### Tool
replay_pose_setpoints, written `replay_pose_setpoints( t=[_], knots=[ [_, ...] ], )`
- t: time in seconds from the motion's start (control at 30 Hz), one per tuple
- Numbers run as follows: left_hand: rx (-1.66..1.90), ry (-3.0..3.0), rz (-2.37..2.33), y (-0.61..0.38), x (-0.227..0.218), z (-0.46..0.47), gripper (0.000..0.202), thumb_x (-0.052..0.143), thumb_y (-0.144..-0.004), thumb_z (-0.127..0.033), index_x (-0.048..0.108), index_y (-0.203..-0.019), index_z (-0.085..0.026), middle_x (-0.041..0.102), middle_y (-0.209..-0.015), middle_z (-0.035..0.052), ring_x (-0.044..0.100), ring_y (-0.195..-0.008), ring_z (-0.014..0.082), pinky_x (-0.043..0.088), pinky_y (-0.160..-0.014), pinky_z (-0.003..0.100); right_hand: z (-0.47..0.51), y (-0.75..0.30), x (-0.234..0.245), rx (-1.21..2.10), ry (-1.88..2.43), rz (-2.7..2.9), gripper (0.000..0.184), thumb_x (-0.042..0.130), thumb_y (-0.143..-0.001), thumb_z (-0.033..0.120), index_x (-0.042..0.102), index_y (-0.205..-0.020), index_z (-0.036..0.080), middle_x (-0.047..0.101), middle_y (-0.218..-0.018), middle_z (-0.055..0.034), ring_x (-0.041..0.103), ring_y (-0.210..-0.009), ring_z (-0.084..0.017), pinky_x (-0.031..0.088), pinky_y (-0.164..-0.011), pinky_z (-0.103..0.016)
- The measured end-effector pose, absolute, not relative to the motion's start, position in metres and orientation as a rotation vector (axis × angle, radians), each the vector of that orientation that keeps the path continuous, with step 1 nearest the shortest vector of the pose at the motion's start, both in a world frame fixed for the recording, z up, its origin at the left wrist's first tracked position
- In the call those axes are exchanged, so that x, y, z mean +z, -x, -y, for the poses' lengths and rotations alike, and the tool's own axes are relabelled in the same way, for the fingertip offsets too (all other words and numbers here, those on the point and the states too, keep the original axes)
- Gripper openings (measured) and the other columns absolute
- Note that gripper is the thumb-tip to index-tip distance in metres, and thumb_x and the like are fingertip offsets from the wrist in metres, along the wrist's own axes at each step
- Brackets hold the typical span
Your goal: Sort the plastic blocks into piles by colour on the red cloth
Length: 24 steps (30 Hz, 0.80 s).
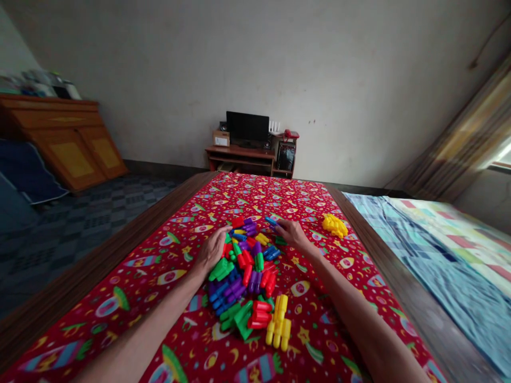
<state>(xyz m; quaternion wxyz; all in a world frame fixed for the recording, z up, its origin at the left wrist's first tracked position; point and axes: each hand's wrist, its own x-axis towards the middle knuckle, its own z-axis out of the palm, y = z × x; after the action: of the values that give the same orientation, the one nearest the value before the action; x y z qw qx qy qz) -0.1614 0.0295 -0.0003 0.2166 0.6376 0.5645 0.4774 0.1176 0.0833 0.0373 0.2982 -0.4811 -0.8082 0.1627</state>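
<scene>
A heap of plastic toy building blocks point(255, 282) in red, green, blue, purple and yellow lies on a red patterned cloth point(159, 287). My left hand point(213, 249) rests against the left side of the heap, fingers stretched along the green and red pieces; it seems to grip none of them. At the far right of the heap, my right hand point(293, 234) has its fingers closed on a blue toy block point(271, 221). Nearest to me sits a group of joined yellow blocks point(278, 324), beside red blocks point(260, 315).
A separate cluster of yellow blocks point(334, 226) lies to the right on the cloth. Past the table's dark wooden edge point(383, 250) is a bed with a blue sheet point(419, 266). A desk with a monitor point(247, 127) stands by the wall, and a wooden cabinet point(72, 143) at left.
</scene>
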Motion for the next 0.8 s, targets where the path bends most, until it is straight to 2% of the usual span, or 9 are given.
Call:
replay_pose_setpoints(
  t=[0.07, 0.13, 0.23, 0.3, 0.43, 0.5, 0.63, 0.8],
  knots=[
    [1.322, -1.808, -1.585, 0.161, 0.004, -0.028, 0.06, 0.029, -0.088, -0.06, 0.063, -0.111, -0.016, 0.069, -0.118, 0.0149, 0.062, -0.114, 0.0288, 0.046, -0.102, 0.044, -0.074, -0.129, 0.041, 0.485, 1.255, 2.103, 0.032, 0.047, -0.091, 0.035, 0.067, -0.078, 0.013, 0.054, -0.059, 0.0016, 0.045, -0.055, -0.009, 0.03, -0.053, -0.02],
    [1.373, -1.914, -1.589, 0.159, 0.013, -0.023, 0.054, 0.031, -0.091, -0.053, 0.062, -0.113, -0.016, 0.069, -0.117, 0.0141, 0.062, -0.114, 0.0277, 0.047, -0.101, 0.043, -0.065, -0.132, 0.049, 0.55, 1.166, 2.169, 0.032, 0.046, -0.091, 0.036, 0.066, -0.08, 0.013, 0.054, -0.061, 0.0016, 0.045, -0.055, -0.01, 0.03, -0.053, -0.02],
    [1.398, -2.235, -1.452, 0.147, 0.034, -0.013, 0.044, 0.039, -0.092, -0.043, 0.06, -0.121, -0.018, 0.064, -0.126, 0.012, 0.056, -0.122, 0.0261, 0.041, -0.108, 0.043, -0.05, -0.12, 0.062, 0.599, 0.971, 2.332, 0.026, 0.047, -0.092, 0.031, 0.067, -0.088, 0.014, 0.057, -0.064, 0.0012, 0.046, -0.055, -0.01, 0.031, -0.054, -0.02],
    [1.257, -2.435, -1.317, 0.135, 0.044, -0.007, 0.04, 0.047, -0.091, -0.041, 0.06, -0.123, -0.021, 0.063, -0.128, 0.0094, 0.054, -0.123, 0.0256, 0.036, -0.111, 0.044, -0.041, -0.108, 0.068, 0.595, 0.857, 2.405, 0.024, 0.047, -0.093, 0.029, 0.067, -0.094, 0.015, 0.062, -0.069, -0.0006, 0.05, -0.058, -0.01, 0.033, -0.056, -0.02],
    [1.139, -2.484, -1.31, 0.121, 0.046, -0.003, 0.028, 0.053, -0.09, -0.041, 0.069, -0.105, -0.023, 0.073, -0.103, 0.0065, 0.065, -0.101, 0.0248, 0.037, -0.109, 0.048, -0.033, -0.097, 0.074, 0.469, 0.75, 2.525, 0.021, 0.049, -0.093, 0.023, 0.067, -0.1, 0.017, 0.069, -0.085, -0.006, 0.059, -0.072, -0.014, 0.038, -0.066, -0.022],
    [1.205, -2.423, -1.354, 0.121, 0.042, -0.003, 0.027, 0.052, -0.09, -0.042, 0.071, -0.097, -0.023, 0.074, -0.097, 0.0068, 0.065, -0.097, 0.0251, 0.04, -0.107, 0.048, -0.039, -0.105, 0.073, 0.367, 0.861, 2.494, 0.019, 0.051, -0.092, 0.024, 0.069, -0.097, 0.017, 0.07, -0.086, -0.0068, 0.06, -0.074, -0.015, 0.038, -0.067, -0.022],
    [1.169, -2.346, -1.322, 0.128, 0.038, -0.007, 0.027, 0.051, -0.088, -0.039, 0.072, -0.093, -0.023, 0.074, -0.102, 0.0081, 0.065, -0.101, 0.0256, 0.045, -0.102, 0.045, -0.066, -0.137, 0.064, 0.292, 1.3, 2.065, 0.025, 0.051, -0.091, 0.03, 0.072, -0.093, 0.017, 0.07, -0.078, -0.0057, 0.061, -0.07, -0.017, 0.038, -0.063, -0.023],
    [1.132, -2.299, -1.263, 0.129, 0.041, -0.007, 0.028, 0.05, -0.086, -0.036, 0.074, -0.089, -0.022, 0.074, -0.104, 0.0084, 0.065, -0.104, 0.025, 0.046, -0.101, 0.042, -0.096, -0.166, 0.029, 0.234, 1.584, 1.79, 0.035, 0.045, -0.09, 0.033, 0.072, -0.08, 0.012, 0.065, -0.063, -0.0065, 0.057, -0.062, -0.018, 0.04, -0.062, -0.026]
  ],
)
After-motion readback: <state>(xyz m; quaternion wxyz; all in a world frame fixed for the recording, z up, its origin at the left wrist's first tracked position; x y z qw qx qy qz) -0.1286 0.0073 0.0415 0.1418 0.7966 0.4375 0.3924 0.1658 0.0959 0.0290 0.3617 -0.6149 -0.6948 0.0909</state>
